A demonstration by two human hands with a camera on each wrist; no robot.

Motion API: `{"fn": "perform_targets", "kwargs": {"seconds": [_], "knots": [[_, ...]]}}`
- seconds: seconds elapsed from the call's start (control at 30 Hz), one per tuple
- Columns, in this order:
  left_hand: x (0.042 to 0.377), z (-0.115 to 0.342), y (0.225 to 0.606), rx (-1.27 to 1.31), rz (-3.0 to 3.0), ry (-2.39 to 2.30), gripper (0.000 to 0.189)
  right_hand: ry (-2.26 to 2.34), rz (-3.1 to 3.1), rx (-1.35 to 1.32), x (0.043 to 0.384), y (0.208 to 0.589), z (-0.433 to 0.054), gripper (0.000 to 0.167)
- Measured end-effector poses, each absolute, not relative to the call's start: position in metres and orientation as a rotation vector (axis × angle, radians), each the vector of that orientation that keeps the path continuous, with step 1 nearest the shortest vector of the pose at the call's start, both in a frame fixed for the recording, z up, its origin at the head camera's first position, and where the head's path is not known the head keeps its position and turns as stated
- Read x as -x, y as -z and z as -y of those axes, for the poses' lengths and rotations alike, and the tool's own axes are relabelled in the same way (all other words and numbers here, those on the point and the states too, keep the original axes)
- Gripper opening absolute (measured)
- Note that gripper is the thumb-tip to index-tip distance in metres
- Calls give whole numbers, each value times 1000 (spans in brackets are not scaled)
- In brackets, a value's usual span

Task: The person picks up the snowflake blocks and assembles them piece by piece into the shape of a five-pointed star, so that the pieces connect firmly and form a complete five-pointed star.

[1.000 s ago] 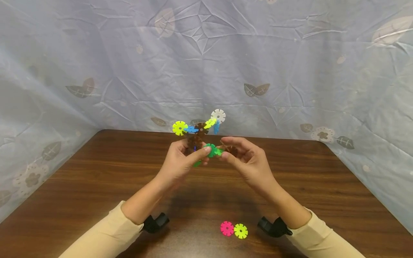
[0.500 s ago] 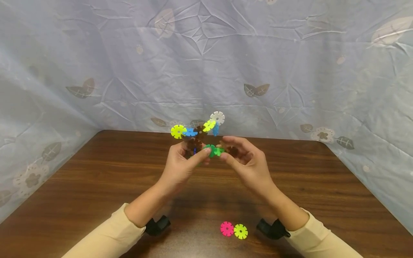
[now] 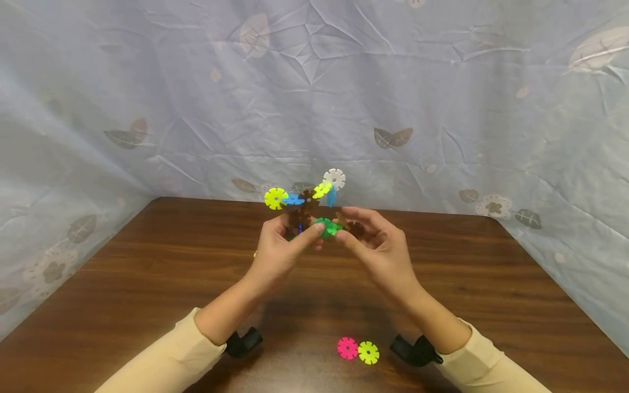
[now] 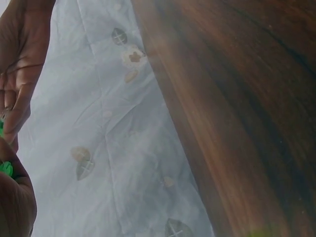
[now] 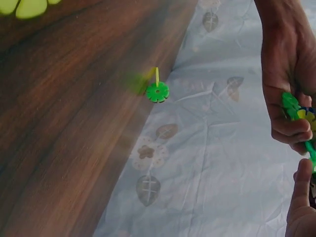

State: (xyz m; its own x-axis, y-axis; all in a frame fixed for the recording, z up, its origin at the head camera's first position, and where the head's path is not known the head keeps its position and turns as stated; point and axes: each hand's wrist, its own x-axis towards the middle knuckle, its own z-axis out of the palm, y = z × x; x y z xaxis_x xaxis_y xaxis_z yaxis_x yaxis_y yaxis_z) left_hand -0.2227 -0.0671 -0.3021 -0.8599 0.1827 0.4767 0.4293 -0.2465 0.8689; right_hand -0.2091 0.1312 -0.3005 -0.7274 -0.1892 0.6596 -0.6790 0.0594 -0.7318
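Observation:
Several notched plastic discs are joined into one structure held above the table. My left hand point(image 3: 275, 248) pinches a green disc point(image 3: 323, 226) in it with thumb and fingers. Thumb and fingers of my right hand point(image 3: 385, 245) hold brown discs point(image 3: 355, 229) beside a lighter green disc point(image 3: 335, 228). At the structure's upper left is a yellow disc point(image 3: 276, 198), followed by a blue disc point(image 3: 293, 200). A white disc point(image 3: 334, 179) tops the right branch. The right wrist view shows another green disc point(image 5: 157, 92) sticking out with a yellow one. My fingers partly hide the joints.
On the table point(image 3: 467, 284), near its front, lie a pink disc point(image 3: 347, 348) and a yellow-green disc point(image 3: 368, 353), side by side. Black curved pieces point(image 3: 416, 350) sit by both sleeves. A patterned cloth point(image 3: 314, 98) surrounds the table's back and sides.
The structure dips slightly, then rises again in my left hand. A brown disc by my right fingertips has turned from nearly edge-on to slanted. Both hands stay almost in place.

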Motion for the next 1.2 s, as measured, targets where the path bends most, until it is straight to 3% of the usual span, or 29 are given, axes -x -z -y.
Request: {"fn": "perform_targets", "kwargs": {"seconds": [0.33,0.7,1.2], "knots": [[230,71,300,644,1865,2387,4,-1735,2136,-892,217,292,-145,38],[233,77,295,591,1892,2422,5,-1600,2330,-803,220,280,-166,14],[236,85,292,553,1930,2563,5,-1851,2089,-913,226,301,-151,15]]}}
